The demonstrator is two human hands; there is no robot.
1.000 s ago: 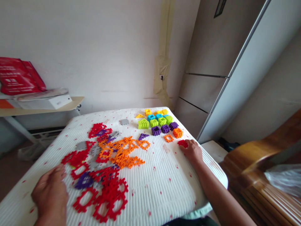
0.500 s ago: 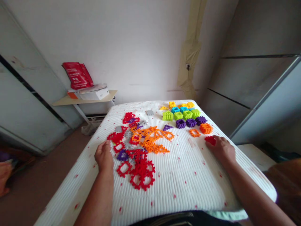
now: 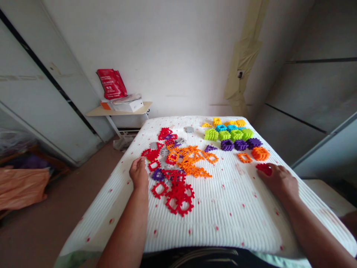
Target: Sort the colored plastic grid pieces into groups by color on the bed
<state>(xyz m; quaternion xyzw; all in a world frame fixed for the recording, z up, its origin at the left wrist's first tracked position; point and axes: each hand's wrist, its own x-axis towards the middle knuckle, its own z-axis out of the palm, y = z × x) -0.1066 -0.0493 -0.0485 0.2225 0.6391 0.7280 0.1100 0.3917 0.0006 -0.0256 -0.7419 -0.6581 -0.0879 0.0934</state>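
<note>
Block (image 3: 263,169): red plastic, on the mat (image 3: 237,212), right side, under fingertips of my right hand (image 3: 279,181); I cannot tell if it is pinched.
Left hand (image 3: 139,174): flat, empty, just beside loose red frames (image 3: 177,193).
Handling: probably light, stiff; I grip its edges.

Part of red block (image 3: 264,169) hidden under right hand (image 3: 279,180), grip unclear, red bag (image 3: 111,83) print unreadable

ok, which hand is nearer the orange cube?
Right. The right hand rests just in front of the orange cube, touching a red piece; the left hand is far left of it, beside the loose pile.
</note>
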